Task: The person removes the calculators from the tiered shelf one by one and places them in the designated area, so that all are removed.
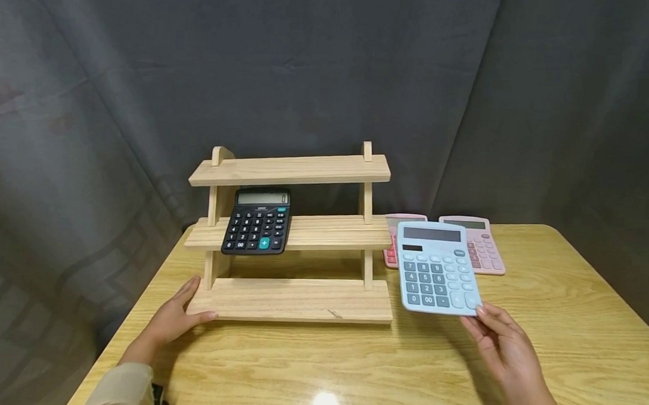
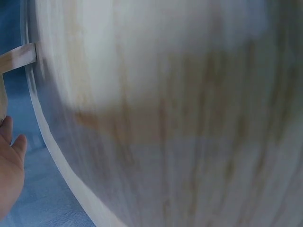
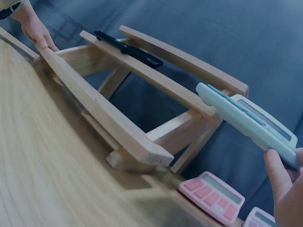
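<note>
"Blue calculator first: where is it?"

"Held up off the table, just beside the right end of the wooden rack, with a gap between them in the head view. Two pink calculators are farther back, partly hidden by it."

"Which hand has it?"

"The right hand. It pinches only the near right corner, thumb on the key face, fingers underneath. So the body reaches away from the grip, forward and to the left."

"And the long axis?"

"Roughly fore and aft, display at the far end. The right wrist view shows it tilted, mostly from the side."

"What about the left hand?"

"Well apart from it. Thumb spread from the fingers, it rests against the left end of the rack's lowest board; I'd judge that as a brace."

"Then what matters most?"

"That the rack lies left of the pinch, so any move towards it would lead with the calculator's free side. A corner grip could let it twist. The middle shelf shows bare wood right of the black calculator."
</note>
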Demonstrator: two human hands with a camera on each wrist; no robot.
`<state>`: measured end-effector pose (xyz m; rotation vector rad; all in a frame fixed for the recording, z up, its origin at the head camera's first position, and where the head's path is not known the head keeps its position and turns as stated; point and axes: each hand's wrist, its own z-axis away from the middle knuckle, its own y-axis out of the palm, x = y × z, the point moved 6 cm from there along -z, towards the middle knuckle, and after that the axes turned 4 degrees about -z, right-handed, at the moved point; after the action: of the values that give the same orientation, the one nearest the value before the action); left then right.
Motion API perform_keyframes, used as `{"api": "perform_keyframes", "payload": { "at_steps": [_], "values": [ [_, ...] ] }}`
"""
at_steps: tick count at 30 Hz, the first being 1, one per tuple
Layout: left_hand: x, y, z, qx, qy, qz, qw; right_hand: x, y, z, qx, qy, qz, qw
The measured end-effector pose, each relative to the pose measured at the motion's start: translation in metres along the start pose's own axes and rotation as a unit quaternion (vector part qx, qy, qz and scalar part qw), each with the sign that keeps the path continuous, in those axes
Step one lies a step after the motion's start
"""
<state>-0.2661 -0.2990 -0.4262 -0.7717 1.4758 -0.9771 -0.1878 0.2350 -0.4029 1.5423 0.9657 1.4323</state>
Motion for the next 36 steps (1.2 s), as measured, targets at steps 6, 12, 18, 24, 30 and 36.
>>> {"api": "perform_keyframes", "payload": {
  "at_steps": [6, 12, 18, 24, 30, 36],
  "values": [
    [-0.001, 0.0, 0.001, 0.001, 0.001, -0.001, 1.0, 0.003, -0.008, 0.003, 0.027, -0.005, -0.009, 1.0],
    [0.0, -0.001, 0.0, -0.003, 0.005, 0.003, 1.0, 0.001, -0.019, 0.003, 0.018, 0.002, -0.01, 1.0],
    [0.001, 0.001, -0.001, -0.002, 0.005, 0.005, 1.0, -0.001, -0.03, 0.005, -0.003, 0.012, -0.001, 1.0],
    [0.0, 0.0, 0.0, -0.002, 0.003, 0.006, 1.0, -0.004, -0.037, 0.004, -0.011, 0.022, 0.009, 1.0],
    [-0.001, 0.001, 0.001, 0.001, -0.002, 0.007, 1.0, -0.005, -0.045, 0.004, -0.053, 0.035, 0.013, 0.998],
    [0.0, 0.001, 0.001, 0.0, -0.002, 0.005, 1.0, -0.007, -0.052, 0.002, -0.078, 0.044, 0.024, 0.996]
  ]
}}
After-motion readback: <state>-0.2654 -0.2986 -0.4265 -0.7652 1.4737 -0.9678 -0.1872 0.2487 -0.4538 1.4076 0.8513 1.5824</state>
